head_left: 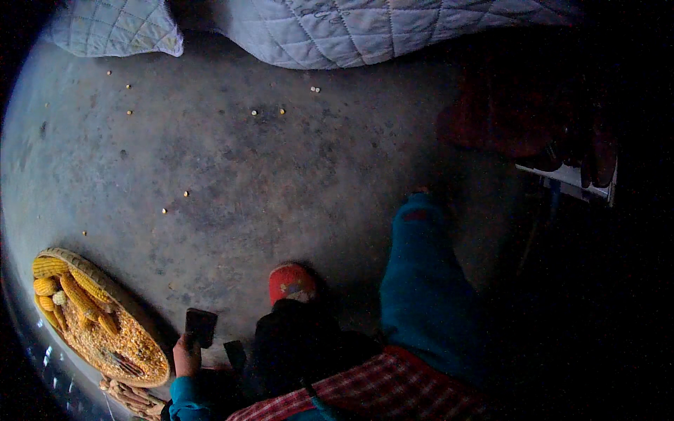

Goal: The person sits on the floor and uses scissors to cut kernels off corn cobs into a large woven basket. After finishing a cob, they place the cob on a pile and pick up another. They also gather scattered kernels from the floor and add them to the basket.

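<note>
My left hand (187,356), at the end of a teal sleeve, grips a dark flat rectangular object (201,325) whose kind I cannot make out. Just left of that hand is a round woven basket (118,284) holding loose corn kernels (112,344) and several yellow corn cobs (81,296). A small greyish item (128,363) lies among the kernels. My right arm (425,274) reaches forward in its teal sleeve. Only a sliver of my right hand (420,189) shows past the cuff; its fingers are lost in the dark.
Stripped cobs (133,398) lie beside the basket. Scattered kernels (282,111) dot the grey floor (232,154). A red shoe (291,282) is near my knees. Pale quilted cloth (316,31) hangs at the far side. Dark red cloth (498,119) rests above a whitish edge (562,174) at right.
</note>
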Demonstrator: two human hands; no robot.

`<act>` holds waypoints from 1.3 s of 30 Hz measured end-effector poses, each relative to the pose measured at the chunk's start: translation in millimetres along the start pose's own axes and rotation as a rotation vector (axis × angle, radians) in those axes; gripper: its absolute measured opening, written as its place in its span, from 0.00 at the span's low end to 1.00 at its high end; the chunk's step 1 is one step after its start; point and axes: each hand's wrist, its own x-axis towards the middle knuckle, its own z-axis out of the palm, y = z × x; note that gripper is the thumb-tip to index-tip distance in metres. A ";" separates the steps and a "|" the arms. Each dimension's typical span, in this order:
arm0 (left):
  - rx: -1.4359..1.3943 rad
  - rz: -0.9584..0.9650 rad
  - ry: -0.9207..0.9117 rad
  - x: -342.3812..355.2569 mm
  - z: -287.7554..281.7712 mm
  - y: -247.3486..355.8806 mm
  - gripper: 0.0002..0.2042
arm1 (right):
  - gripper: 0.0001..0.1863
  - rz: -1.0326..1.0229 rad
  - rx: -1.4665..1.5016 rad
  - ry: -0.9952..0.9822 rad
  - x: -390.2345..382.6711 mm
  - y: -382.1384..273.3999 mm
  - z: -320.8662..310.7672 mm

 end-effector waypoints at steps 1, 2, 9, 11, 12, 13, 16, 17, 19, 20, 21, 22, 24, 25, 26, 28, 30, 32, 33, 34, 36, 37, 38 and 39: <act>0.001 -0.009 -0.008 1.3 0.3 4.3 0.11 | 0.09 -0.004 -0.011 -0.003 0.9 0.3 -0.6; 0.003 -0.017 -0.017 2.5 1.0 8.5 0.11 | 0.09 -0.011 -0.014 -0.007 0.9 -0.2 1.3; -0.002 -0.026 -0.016 5.6 -6.1 31.1 0.12 | 0.09 -0.018 -0.026 -0.017 -3.9 6.6 3.6; -0.005 -0.011 0.020 4.2 -5.5 29.4 0.12 | 0.09 -0.027 -0.031 -0.027 -5.1 4.9 6.6; -0.026 0.000 0.002 3.9 -4.8 28.4 0.12 | 0.09 -0.032 -0.039 -0.030 -5.6 4.1 6.6; -0.048 0.009 -0.015 4.5 -4.4 28.0 0.12 | 0.09 -0.044 -0.038 -0.032 -4.5 1.9 7.0; -0.016 0.009 0.006 8.9 -4.0 24.3 0.11 | 0.09 -0.052 -0.063 -0.036 -10.2 1.7 8.6; 0.007 -0.002 0.028 8.9 -2.4 20.4 0.11 | 0.09 -0.062 -0.075 -0.040 -11.4 -0.3 9.2; 0.010 0.057 0.039 9.8 -2.6 14.9 0.11 | 0.09 -0.073 -0.105 -0.038 -15.5 -1.7 6.6; 0.012 0.093 0.042 12.4 -3.7 14.4 0.11 | 0.09 -0.094 -0.119 -0.031 -15.2 -3.0 5.3; -0.002 0.052 0.036 12.1 -6.9 26.8 0.11 | 0.09 -0.110 -0.147 -0.028 -16.7 -7.3 3.9; -0.017 0.011 0.029 10.8 -10.6 42.1 0.11 | 0.09 -0.157 -0.160 -0.026 -16.5 -14.2 4.9; -0.063 -0.027 0.030 5.1 -9.8 42.6 0.11 | 0.09 -0.274 -0.122 -0.036 -11.3 -44.9 13.2; -0.087 -0.011 0.036 7.3 -5.3 29.0 0.11 | 0.09 -0.314 -0.051 -0.049 -7.1 -61.9 17.6; -0.111 0.005 0.045 7.0 -1.7 21.6 0.11 | 0.08 -0.337 0.057 -0.073 -2.1 -82.7 25.1; -0.129 0.008 0.070 8.5 -0.3 23.9 0.11 | 0.08 -0.354 0.303 -0.149 3.9 -139.1 32.5; -0.113 0.014 0.107 2.0 -0.5 28.9 0.11 | 0.07 -0.493 0.444 -0.273 -16.3 -219.1 11.2; -0.053 0.076 0.112 4.6 -6.8 36.3 0.11 | 0.08 -0.563 0.419 -0.203 17.8 -236.4 45.2; -0.050 0.054 0.107 1.0 -7.4 35.4 0.11 | 0.08 -0.599 0.484 -0.190 23.5 -250.7 52.8; -0.043 0.044 0.095 0.6 -9.2 35.8 0.12 | 0.08 -0.628 0.548 -0.164 28.5 -260.9 52.9; -0.044 0.023 0.093 -0.8 -10.3 36.3 0.12 | 0.09 -0.664 0.545 -0.132 28.4 -271.5 54.2; -0.052 0.014 0.103 -1.9 -9.7 37.0 0.12 | 0.09 -0.672 0.476 -0.126 26.3 -276.0 55.3; -0.058 0.005 0.112 -3.0 -9.3 36.8 0.13 | 0.09 -0.678 0.408 -0.118 24.4 -279.4 55.6; -0.070 0.010 0.120 -4.2 -8.4 35.5 0.12 | 0.09 -0.719 0.366 -0.094 21.4 -283.0 54.8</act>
